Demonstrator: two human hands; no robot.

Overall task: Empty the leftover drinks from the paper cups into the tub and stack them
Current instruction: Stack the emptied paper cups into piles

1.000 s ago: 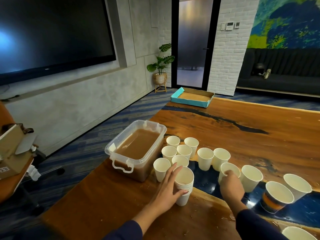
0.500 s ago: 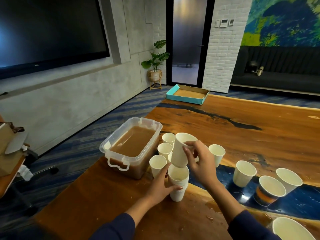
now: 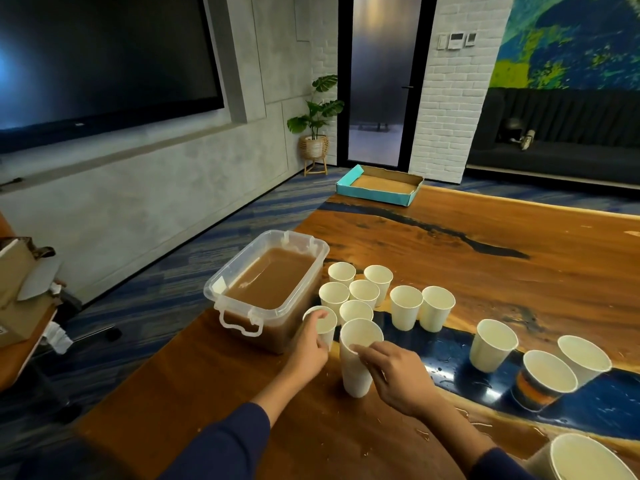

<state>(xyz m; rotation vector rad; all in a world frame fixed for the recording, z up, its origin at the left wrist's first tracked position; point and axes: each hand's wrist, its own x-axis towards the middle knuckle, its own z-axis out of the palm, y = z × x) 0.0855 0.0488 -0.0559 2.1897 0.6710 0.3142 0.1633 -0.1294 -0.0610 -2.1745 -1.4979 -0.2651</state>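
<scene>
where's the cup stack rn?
Head view, lower centre: the cup stack stands on the table just right of the tub, between the left hand and the right hand, whose fingers touch its rim.

A teal cardboard tray (image 3: 379,188) is sitting at the wooden table's (image 3: 502,268) far end. A potted plant (image 3: 317,123) is standing beside the glass door (image 3: 379,81); a dark screen (image 3: 104,60) is hanging on the wall.

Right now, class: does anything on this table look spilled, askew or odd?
Yes. Droplets glisten on the blue strip of the table near the loose cups, so drink looks spilled. One cup has an orange-striped print, unlike the plain white ones.
</scene>
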